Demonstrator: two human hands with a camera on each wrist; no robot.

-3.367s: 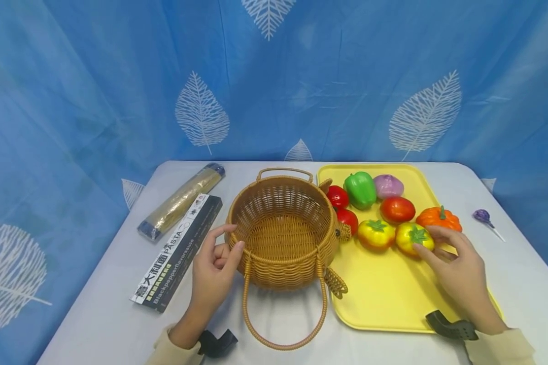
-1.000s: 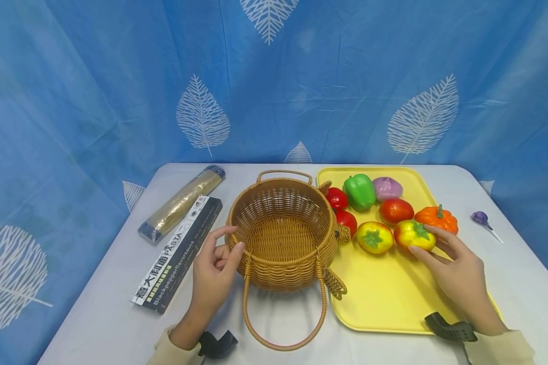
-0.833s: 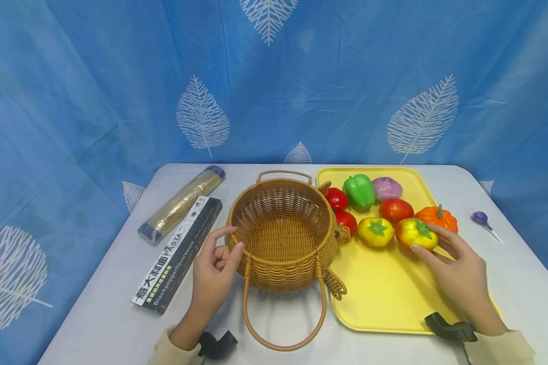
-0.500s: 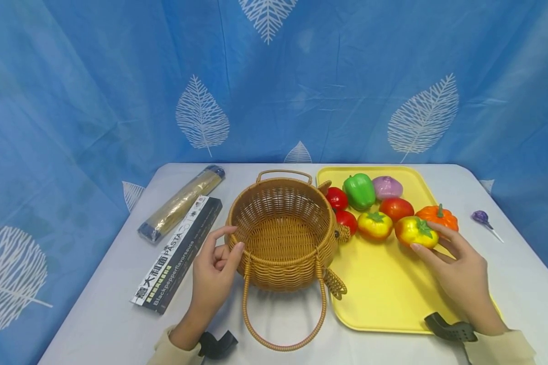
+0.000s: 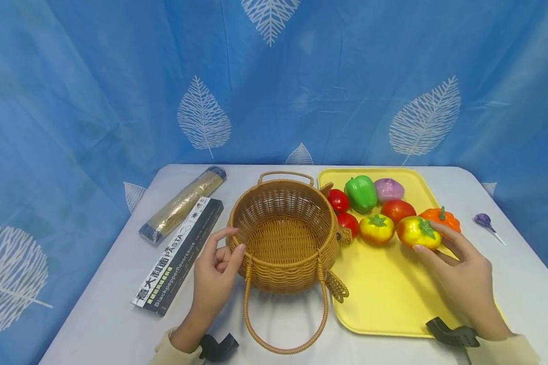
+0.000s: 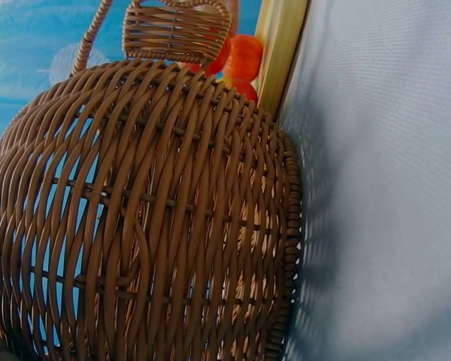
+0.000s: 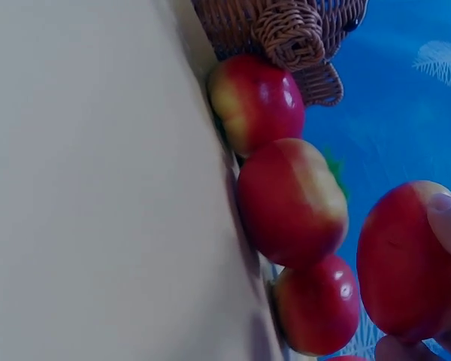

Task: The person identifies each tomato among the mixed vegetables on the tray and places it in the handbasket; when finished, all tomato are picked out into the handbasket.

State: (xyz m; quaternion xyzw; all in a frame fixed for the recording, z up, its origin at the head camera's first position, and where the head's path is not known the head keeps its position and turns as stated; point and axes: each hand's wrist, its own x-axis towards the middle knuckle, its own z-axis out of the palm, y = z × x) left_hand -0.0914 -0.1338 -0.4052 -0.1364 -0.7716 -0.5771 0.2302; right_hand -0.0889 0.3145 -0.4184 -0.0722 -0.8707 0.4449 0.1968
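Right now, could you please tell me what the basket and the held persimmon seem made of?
Basket: low-sheen woven wicker; interlaced strands could be rattan or plastic imitation. Persimmon: glossy, probably painted plastic or foam, given bright highlights and blended colours.

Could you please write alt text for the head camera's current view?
A person's right hand holds a yellow-red fruit above a yellow tray of colourful produce, while the left hand holds the rim of a wicker basket. A pasta box lies further left.
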